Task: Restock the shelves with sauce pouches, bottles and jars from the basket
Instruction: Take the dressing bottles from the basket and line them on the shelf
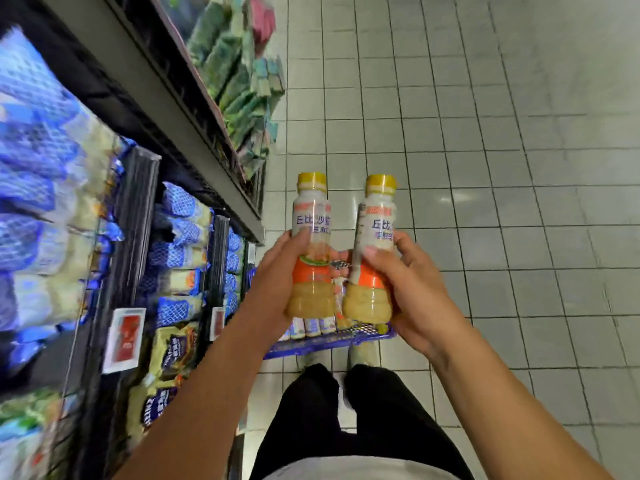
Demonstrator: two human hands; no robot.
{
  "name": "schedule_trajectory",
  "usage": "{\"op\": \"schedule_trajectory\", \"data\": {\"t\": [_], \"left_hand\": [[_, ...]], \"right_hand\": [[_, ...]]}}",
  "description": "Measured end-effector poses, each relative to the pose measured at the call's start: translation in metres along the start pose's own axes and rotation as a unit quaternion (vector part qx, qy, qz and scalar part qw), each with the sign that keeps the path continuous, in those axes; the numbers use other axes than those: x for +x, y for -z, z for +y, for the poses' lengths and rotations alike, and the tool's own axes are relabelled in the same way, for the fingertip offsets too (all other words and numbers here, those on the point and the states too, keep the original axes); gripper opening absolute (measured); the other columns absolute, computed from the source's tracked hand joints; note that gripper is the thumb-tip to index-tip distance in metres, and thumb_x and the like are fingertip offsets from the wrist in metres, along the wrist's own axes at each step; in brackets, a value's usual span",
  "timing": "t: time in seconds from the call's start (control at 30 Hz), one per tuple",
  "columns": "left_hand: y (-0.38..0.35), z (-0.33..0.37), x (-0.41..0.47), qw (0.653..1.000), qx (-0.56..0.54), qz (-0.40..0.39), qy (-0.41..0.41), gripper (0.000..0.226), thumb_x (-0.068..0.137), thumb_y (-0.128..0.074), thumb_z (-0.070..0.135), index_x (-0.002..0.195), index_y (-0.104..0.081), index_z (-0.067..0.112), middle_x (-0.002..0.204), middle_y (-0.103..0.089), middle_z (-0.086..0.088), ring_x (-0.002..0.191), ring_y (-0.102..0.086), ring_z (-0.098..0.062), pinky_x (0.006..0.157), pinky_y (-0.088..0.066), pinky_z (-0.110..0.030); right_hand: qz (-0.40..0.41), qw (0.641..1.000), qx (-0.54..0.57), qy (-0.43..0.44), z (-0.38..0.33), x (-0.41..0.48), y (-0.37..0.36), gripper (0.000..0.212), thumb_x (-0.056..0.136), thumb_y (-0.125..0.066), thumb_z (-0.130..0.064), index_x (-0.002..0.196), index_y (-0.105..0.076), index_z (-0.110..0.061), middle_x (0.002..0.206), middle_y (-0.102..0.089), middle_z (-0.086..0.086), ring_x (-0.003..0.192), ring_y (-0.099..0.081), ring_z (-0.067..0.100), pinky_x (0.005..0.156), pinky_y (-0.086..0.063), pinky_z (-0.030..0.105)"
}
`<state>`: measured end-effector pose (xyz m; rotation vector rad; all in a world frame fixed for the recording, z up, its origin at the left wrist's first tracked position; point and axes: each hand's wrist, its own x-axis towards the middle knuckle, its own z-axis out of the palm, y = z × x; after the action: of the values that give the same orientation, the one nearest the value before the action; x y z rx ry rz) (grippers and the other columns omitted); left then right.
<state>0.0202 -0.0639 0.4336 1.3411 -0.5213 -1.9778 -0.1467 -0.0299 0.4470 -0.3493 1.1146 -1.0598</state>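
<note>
- While we stand in the aisle, we hold two sauce bottles upright in front of the body, one in each hand.
- Left hand [277, 282]: the fingers and thumb are wrapped round the lower half of the left bottle [311, 220], and the thumb lies across the label.
- Right hand [412, 292]: the fingers and thumb are wrapped round the lower half of the right bottle [379, 220] in the same way.
- Held bottles: they sit just beside each other with yellow caps up. Each has a white and orange label and pale yellowish sauce in the clear base. We cannot tell whether the bases touch.
- Basket [329, 342]: blue, standing on the tiled floor [485, 168] directly below the hands and just ahead of our shoes [311, 358]. A row of further bottles [313, 327] shows inside it, partly hidden by the held pair.
- Shelves [138, 216]: on our left, with dark dividers. They carry rows of blue and white pouches [180, 230] and darker packets below them. Detail is blurred.
- Price tag [124, 339]: red and white, fixed at the shelf front.
- Upper shelf: green and pink packs [221, 64], blurred.
</note>
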Motion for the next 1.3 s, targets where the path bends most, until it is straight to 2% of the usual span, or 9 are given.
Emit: {"op": "schedule_trajectory", "data": {"t": [0.1,0.37,0.53,0.63,0.7,0.83,0.97,1.17,1.3], "left_hand": [[-0.005,0.019,-0.028,0.999,-0.018,0.015,-0.044,0.098,0.060,-0.068,0.055,0.131,-0.049,-0.011,0.079,-0.071,-0.015,0.060,-0.068,-0.024,0.052,-0.056,-0.032],[-0.008,0.037,-0.099,0.978,-0.073,0.086,-0.178,0.072,0.074,-0.058,0.051,0.124,-0.058,-0.001,0.084,-0.073,-0.008,0.068,-0.068,-0.016,0.057,-0.057,-0.032],[-0.021,0.024,-0.141,0.941,-0.170,0.170,-0.239,0.063,0.075,-0.058,0.048,0.124,-0.063,0.009,0.108,-0.071,-0.018,0.091,-0.068,-0.027,0.082,-0.058,-0.044],[-0.029,0.009,-0.171,0.910,-0.203,0.236,-0.274,0.062,0.068,-0.063,0.052,0.115,-0.067,0.012,0.095,-0.074,-0.014,0.075,-0.071,-0.023,0.066,-0.060,-0.038],[-0.031,-0.005,-0.193,0.888,-0.204,0.283,-0.300,0.061,0.068,-0.063,0.053,0.114,-0.068,0.014,0.099,-0.074,-0.015,0.076,-0.071,-0.023,0.066,-0.061,-0.038],[-0.035,-0.038,-0.241,0.842,-0.211,0.360,-0.343,0.035,0.069,-0.062,0.054,0.087,-0.079,0.029,0.089,-0.077,-0.009,0.070,-0.073,-0.021,0.058,-0.059,-0.035],[-0.038,-0.074,-0.290,0.790,-0.233,0.423,-0.378,0.038,0.074,-0.068,0.057,0.099,-0.077,0.029,0.100,-0.077,-0.009,0.082,-0.075,-0.025,0.064,-0.060,-0.038],[-0.046,-0.129,-0.370,0.709,-0.271,0.485,-0.435,0.028,0.080,-0.064,0.049,0.089,-0.079,0.027,0.090,-0.077,-0.012,0.070,-0.073,-0.022,0.058,-0.059,-0.035],[-0.054,-0.179,-0.429,0.654,-0.293,0.524,-0.460,0.031,0.075,-0.068,0.051,0.091,-0.080,0.027,0.097,-0.077,-0.011,0.080,-0.075,-0.024,0.064,-0.061,-0.036]], "right_hand": [[-0.069,0.996,-0.046,0.019,-0.017,-0.015,-0.016,0.052,0.073,-0.075,-0.003,0.122,-0.057,-0.011,0.103,-0.075,0.017,0.084,-0.075,0.028,0.067,-0.060,0.037],[-0.211,0.954,-0.197,0.085,-0.051,-0.043,-0.061,0.059,0.073,-0.080,-0.008,0.128,-0.058,-0.015,0.111,-0.076,0.004,0.096,-0.074,0.017,0.074,-0.058,0.028],[-0.306,0.906,-0.270,0.115,-0.057,-0.060,-0.080,0.060,0.073,-0.081,-0.005,0.127,-0.059,-0.016,0.105,-0.076,0.001,0.091,-0.073,0.012,0.072,-0.057,0.022],[-0.375,0.875,-0.282,0.118,-0.055,-0.076,-0.088,0.056,0.069,-0.078,-0.006,0.121,-0.061,-0.019,0.099,-0.077,-0.001,0.085,-0.072,0.008,0.070,-0.055,0.019],[-0.424,0.852,-0.287,0.111,-0.051,-0.088,-0.092,0.056,0.069,-0.076,-0.003,0.120,-0.061,-0.019,0.100,-0.076,0.001,0.087,-0.071,0.010,0.071,-0.055,0.022],[-0.513,0.798,-0.307,0.079,-0.034,-0.119,-0.098,0.059,0.077,-0.072,0.016,0.127,-0.058,-0.012,0.103,-0.076,0.003,0.089,-0.070,0.011,0.073,-0.057,0.024],[-0.572,0.751,-0.325,0.052,-0.012,-0.158,-0.106,0.061,0.078,-0.068,0.021,0.129,-0.056,-0.011,0.102,-0.077,0.001,0.087,-0.071,0.008,0.072,-0.056,0.022],[-0.651,0.683,-0.329,0.029,0.027,-0.233,-0.115,0.066,0.078,-0.069,0.020,0.134,-0.053,-0.011,0.115,-0.075,0.007,0.098,-0.072,0.015,0.079,-0.058,0.026],[-0.696,0.640,-0.324,0.013,0.062,-0.297,-0.113,0.062,0.078,-0.071,0.018,0.131,-0.055,-0.012,0.114,-0.075,0.003,0.100,-0.073,0.014,0.079,-0.057,0.022]]}}
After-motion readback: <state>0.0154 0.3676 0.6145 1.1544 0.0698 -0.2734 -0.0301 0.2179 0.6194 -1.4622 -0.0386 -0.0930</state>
